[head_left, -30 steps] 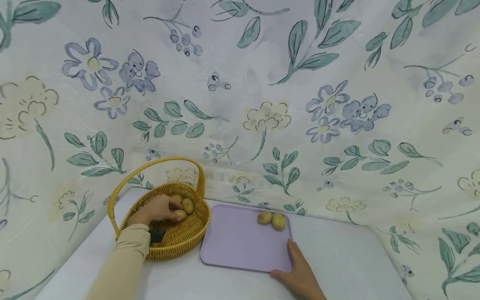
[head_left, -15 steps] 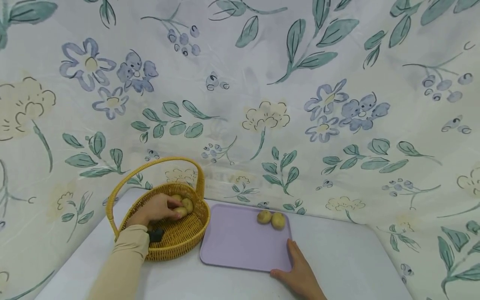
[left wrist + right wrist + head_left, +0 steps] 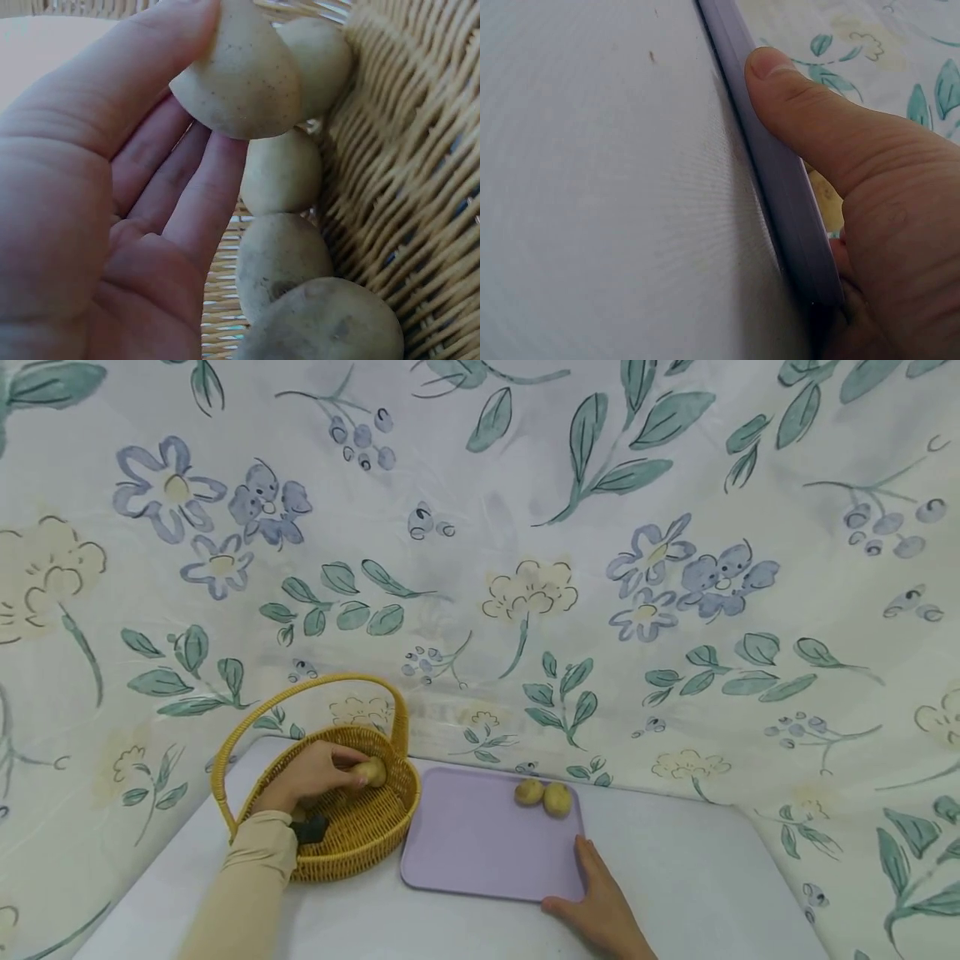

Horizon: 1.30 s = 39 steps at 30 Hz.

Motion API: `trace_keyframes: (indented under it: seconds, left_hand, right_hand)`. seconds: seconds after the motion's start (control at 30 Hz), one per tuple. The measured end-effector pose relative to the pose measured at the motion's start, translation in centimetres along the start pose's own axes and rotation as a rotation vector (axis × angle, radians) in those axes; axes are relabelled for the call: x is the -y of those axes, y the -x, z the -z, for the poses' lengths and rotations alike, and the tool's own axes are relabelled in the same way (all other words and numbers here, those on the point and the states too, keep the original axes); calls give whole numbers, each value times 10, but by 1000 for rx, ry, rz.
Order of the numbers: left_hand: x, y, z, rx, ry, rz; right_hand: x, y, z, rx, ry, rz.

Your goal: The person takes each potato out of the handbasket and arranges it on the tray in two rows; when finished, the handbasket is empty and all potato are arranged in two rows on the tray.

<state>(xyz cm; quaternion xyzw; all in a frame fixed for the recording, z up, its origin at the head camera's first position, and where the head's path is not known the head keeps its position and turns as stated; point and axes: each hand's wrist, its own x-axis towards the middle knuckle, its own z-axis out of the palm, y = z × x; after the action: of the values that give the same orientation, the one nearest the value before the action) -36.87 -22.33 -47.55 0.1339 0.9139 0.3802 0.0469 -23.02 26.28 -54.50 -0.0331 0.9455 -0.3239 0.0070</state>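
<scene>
Inside the yellow wicker basket (image 3: 352,847), my left hand (image 3: 311,774) pinches a potato (image 3: 240,75) between thumb and fingers. The left wrist view shows the held potato above the basket floor, with several more potatoes (image 3: 283,255) lined up along the woven wall. At the lilac tray (image 3: 480,843), my right hand (image 3: 603,906) holds the near right corner, thumb against the front edge and fingers along the right side. Two potatoes (image 3: 557,799) lie side by side at the tray's far right corner. The right wrist view shows the thumb (image 3: 787,82) against the tray's side.
The basket's tall arched handle (image 3: 315,681) rises over my left forearm. Basket and tray stand close together on a white table (image 3: 675,860). Behind them hangs a flower-patterned cloth (image 3: 465,568). A dark band (image 3: 309,829) sits at my left wrist.
My left hand has lifted slightly and drawn a potato up against the others in the basket. My right hand and the tray have stayed in place.
</scene>
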Motion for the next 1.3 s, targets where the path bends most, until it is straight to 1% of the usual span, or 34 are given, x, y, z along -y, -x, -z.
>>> trace_keyframes:
  seconds: [0.13,0.33,0.57,0.77,0.9,1.1,1.2,1.3]
  left_hand:
    - [-5,2,2,-22,5,-19]
    - [-14,4,4,-60,7,-23]
    - [-20,8,5,-110,6,-11]
    - [-25,12,6,-137,-17,-5]
    - [-31,12,3,-148,-16,-11]
    - [-41,8,-2,-137,35,-22]
    - [-46,6,-2,-133,65,-35]
    - [-51,6,-3,-135,73,-58]
  right_hand:
    - [-1,0,0,-10,-16,12]
    - [0,0,0,-17,-21,11]
    - [1,-1,0,-15,-16,6]
    - [0,0,0,-11,-26,1]
    - [0,0,0,-16,-26,6]
    - [-1,0,-1,-23,-31,13]
    - [-1,0,-1,-22,-34,11]
    - [-1,0,-2,-21,-28,9]
